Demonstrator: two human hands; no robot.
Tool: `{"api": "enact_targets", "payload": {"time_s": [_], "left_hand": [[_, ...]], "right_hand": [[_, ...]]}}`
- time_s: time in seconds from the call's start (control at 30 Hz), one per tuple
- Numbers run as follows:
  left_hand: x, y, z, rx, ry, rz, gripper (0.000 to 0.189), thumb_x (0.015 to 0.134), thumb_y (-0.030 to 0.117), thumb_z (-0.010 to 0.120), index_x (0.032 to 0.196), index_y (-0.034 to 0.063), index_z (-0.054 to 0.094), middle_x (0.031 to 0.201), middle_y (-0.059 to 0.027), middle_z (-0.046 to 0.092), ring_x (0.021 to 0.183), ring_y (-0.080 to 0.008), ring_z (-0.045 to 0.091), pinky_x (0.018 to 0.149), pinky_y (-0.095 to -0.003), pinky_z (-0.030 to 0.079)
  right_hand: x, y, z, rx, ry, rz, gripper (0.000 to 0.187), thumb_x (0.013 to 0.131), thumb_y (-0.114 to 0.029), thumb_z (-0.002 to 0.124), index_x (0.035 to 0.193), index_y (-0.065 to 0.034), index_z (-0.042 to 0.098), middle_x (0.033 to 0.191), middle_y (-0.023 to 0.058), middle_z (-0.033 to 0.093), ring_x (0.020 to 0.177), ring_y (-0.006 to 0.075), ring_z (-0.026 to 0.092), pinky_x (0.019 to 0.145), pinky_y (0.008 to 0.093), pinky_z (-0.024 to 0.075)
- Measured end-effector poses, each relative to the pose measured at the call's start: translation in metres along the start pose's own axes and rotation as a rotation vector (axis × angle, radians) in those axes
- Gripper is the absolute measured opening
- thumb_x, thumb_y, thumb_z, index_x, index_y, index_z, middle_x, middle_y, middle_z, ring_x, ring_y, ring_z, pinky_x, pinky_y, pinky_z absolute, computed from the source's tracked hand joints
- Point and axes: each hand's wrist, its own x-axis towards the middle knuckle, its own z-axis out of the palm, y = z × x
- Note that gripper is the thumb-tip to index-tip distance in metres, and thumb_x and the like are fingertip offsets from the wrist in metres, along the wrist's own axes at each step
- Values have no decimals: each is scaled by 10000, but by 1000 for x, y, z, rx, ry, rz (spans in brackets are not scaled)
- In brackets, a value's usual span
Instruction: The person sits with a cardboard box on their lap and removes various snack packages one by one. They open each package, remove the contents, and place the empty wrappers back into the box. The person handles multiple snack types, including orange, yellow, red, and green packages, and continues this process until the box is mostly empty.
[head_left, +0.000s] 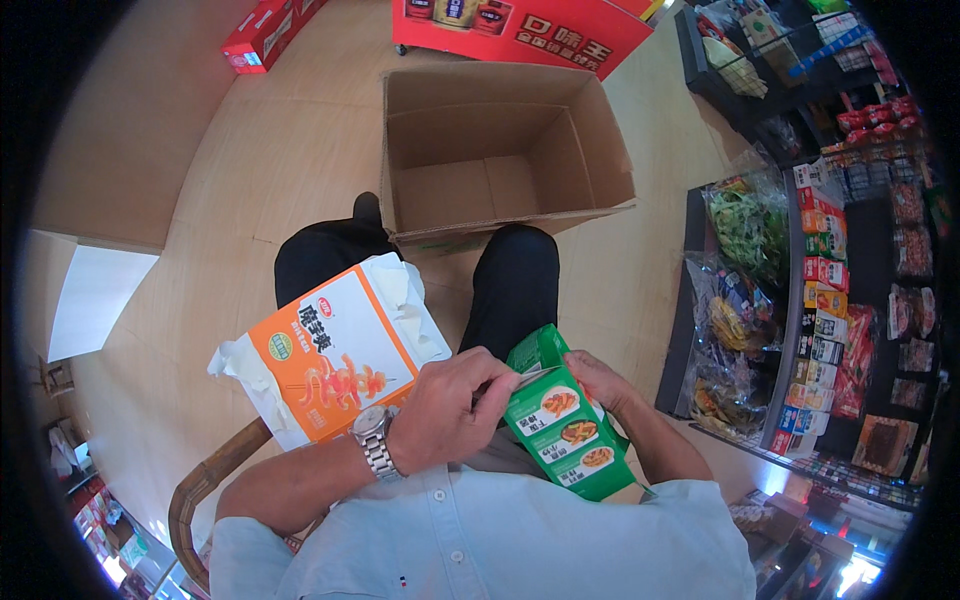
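My right hand (596, 380) grips a green printed carton (564, 431) by its far right edge, low over my lap. The carton is tilted and has food pictures on one side. With thumb and forefinger, my left hand (452, 406) pinches a thin edge or flap at the carton's upper left; the hand hides part of it. A wristwatch (375, 441) is on my left wrist. An orange and white carton (335, 346) with ragged white paper at both ends lies over my left thigh, its lower right edge hidden by my left hand and forearm.
A large open cardboard box (487, 161) stands at my knees. Beyond it is a red wheeled display stand (517, 34). Shelving with packaged goods (821, 330) and bagged greens (750, 229) runs along the right. A curved wooden armrest (196, 491) is at my left.
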Motion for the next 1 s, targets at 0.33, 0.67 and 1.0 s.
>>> {"api": "enact_targets", "payload": {"time_s": [0.33, 0.67, 1.0], "left_hand": [[1, 4, -13, 122, -198, 226, 218, 910, 37, 646, 1121, -16, 644, 919, -170, 690, 776, -328, 684, 696, -400, 564], [-5, 8, -20, 113, -214, 88, 301, 867, -24, 611, 1164, 2, 653, 802, -128, 650, 661, -280, 661, 588, -394, 531], [-16, 12, -18, -14, -159, 60, 358, 861, 69, 690, 1211, 19, 636, 1273, -190, 660, 1075, -306, 681, 900, -380, 556]], "right_hand": [[-16, -29, 19, -217, 130, -37, 506, 1008, -417, 612, 1246, 30, 622, 1063, 72, 729, 870, 111, 695, 806, 292, 585], [-28, -57, 39, -382, 213, -10, 376, 994, -309, 610, 1178, 13, 672, 979, 70, 741, 835, 108, 698, 760, 283, 576], [-40, -70, 26, -332, 276, -189, 309, 899, -198, 614, 1103, 20, 692, 945, 52, 732, 804, 106, 683, 751, 285, 570]]}}
